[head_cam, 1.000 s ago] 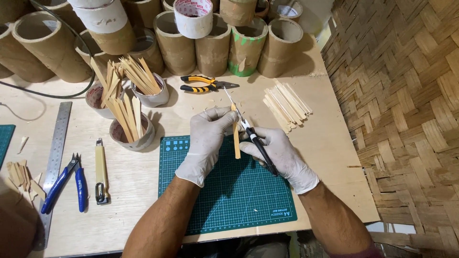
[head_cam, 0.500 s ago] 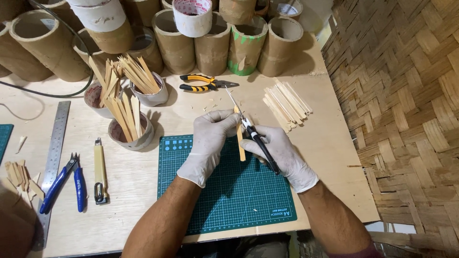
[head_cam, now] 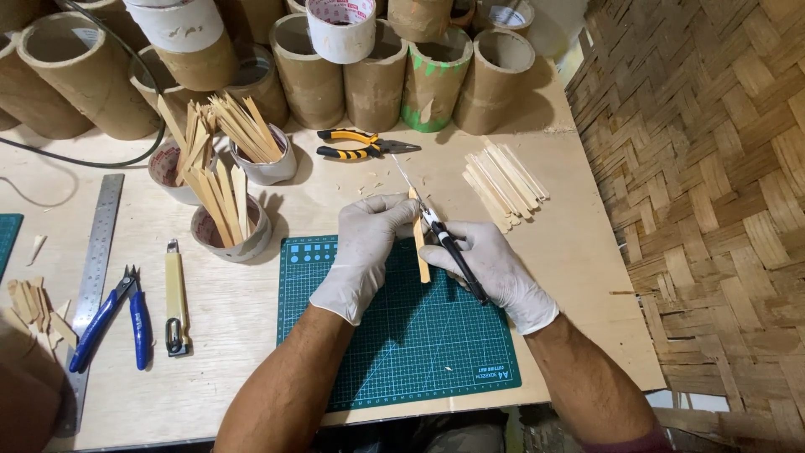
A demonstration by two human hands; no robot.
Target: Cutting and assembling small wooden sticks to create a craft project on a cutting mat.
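Both my hands wear white gloves over a green cutting mat (head_cam: 394, 352). My left hand (head_cam: 369, 243) pinches a thin bamboo strip (head_cam: 421, 252) near its top and holds it upright above the mat. My right hand (head_cam: 495, 273) grips a black-handled craft knife (head_cam: 453, 252); its blade points up and away, lying against the upper end of the strip. A thin pale sliver sticks out beyond the blade tip.
Cardboard tubes (head_cam: 377, 75) line the back of the plywood table. Cups of bamboo strips (head_cam: 231, 201) stand left of the mat, loose strips (head_cam: 503, 180) right. Yellow pliers (head_cam: 360, 144), a utility knife (head_cam: 174, 298), blue cutters (head_cam: 113, 315) and a steel ruler (head_cam: 92, 277) lie around. Woven wall (head_cam: 713, 184) at right.
The strip has slipped a little lower between my hands and the knife has shifted slightly along it. Everything else on the table stays put.
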